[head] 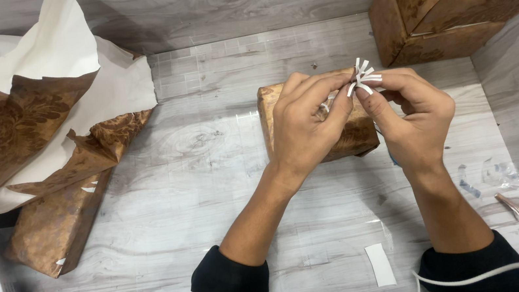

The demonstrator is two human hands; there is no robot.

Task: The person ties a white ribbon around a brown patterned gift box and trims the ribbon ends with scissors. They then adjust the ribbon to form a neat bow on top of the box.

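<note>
Right between the fingertips sits a small bunch of white paper strips (363,76), pinched by left hand (305,124) and right hand (412,114); beneath the fingers lies a brown wrapped box (351,138) on the wooden table (196,167).

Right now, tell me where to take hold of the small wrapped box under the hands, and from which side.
Probably grip the small wrapped box across its two long side faces, coming from above. It lies flat on the table, its left side bare; the left hand and right hand with the white strips hang over its top.
</note>
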